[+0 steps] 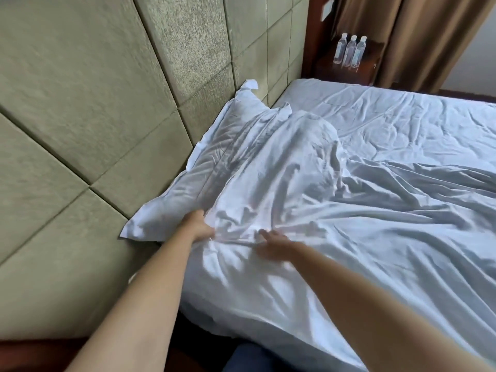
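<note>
You are early in making the bed. The blanket lies rumpled across it and partly over the pillow, which sits against the headboard. Your left hand grips the blanket's near edge. Your right hand, blurred, lies on it with fingers spread. Pulling the blanket straight and smoothing it are left.

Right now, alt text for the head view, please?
Two bare hands work a white cover over a pillow: the left hand grips its edge, the right hand lies open on it, blurred. Three water bottles stand on a far nightstand.
</note>
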Demonstrator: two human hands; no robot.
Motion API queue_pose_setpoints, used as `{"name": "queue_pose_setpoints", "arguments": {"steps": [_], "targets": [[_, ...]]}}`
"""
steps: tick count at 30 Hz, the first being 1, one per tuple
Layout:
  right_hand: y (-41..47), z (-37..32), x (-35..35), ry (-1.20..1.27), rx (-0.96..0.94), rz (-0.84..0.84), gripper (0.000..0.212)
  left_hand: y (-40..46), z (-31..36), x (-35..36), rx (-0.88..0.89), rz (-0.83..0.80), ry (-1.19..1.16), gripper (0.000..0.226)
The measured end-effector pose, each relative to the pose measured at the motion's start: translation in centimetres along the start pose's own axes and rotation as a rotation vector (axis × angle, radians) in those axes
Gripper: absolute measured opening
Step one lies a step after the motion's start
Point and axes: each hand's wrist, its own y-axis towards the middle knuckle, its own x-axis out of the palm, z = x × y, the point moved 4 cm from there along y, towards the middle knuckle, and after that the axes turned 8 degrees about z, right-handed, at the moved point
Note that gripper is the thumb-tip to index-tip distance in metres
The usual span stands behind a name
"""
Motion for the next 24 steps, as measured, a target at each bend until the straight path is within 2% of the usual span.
{"name": "queue_pose_setpoints", "arguments": {"steps": [1, 2, 6, 10, 14, 20, 24], "targets": [[-0.7, 0.4, 1.8, -0.009, -0.017, -0.087, 0.07, 0.0, -0.9, 0.9, -0.003, 0.008, 0.022, 0.042], [-1.1, 0.7, 2.5, 0.016, -0.006, -0.102, 0.064, 0.3, -1.3, 1.5, -0.009, 0.018, 0.009, 0.036], [0.0, 0.3, 0.0, 0.104, 0.065, 0.059, 0.06, 2.1, -0.5, 1.9, 0.003, 0.022, -0.001, 0.019], [2.4, -0.9, -5.0, 0.155, 0.078, 0.23, 0.054, 4.9, 1.7, 1.5, 0.071, -0.012, -0.028, 0.027], [4.8, -1.3, -7.8, 0.156, 0.12, 0.239, 0.048, 7.8, 3.6, 1.1, 0.202, -0.074, 0.097, 0.024], [10.1, -2.8, -11.1, 0.169, 0.188, 0.35, 0.044, 14.6, 7.6, -0.5, 0.26, -0.258, 0.101, 0.048], [13.6, -4.1, -12.6, 0.172, 0.163, 0.41, 0.045, 18.9, 10.7, -0.4, 0.335, -0.246, 0.089, 0.035]]}}
